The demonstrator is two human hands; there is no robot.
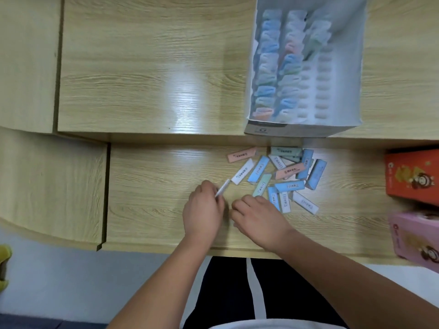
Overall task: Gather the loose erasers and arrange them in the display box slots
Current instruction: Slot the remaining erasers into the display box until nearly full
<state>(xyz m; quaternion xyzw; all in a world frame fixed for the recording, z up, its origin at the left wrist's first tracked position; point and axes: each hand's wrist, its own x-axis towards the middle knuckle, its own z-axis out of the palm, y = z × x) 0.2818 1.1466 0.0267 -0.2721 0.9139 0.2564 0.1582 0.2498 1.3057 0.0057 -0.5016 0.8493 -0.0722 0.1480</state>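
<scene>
We see a scatter of loose erasers (282,176), small flat rectangular blocks in paper sleeves of pale blue, white, salmon pink and soft green, each sleeve printed with a line of dark text. They lie at all angles on the lower level of the light wood-grain bench (152,176), some overlapping, just below the front edge of the raised level. One white eraser (242,171) lies at the left fringe of the pile, a pink eraser (241,154) just above it.

Our left hand (204,210) is clenched around a thin white eraser (222,188), seen edge-on, which sticks out from the fingertips toward the pile. Our right hand (257,218) rests curled, knuckles up, at the near edge of the scatter, touching a green eraser (261,186); we cannot tell whether it grips anything.

On the raised level stands the grey cardboard display box (266,130), its white slotted insert holding two long columns and a short third column of pastel erasers on end, the rest of the slots bare. At the right edge lie an orange carton (413,174) and a pink carton (414,238), both with cartoon figures.
</scene>
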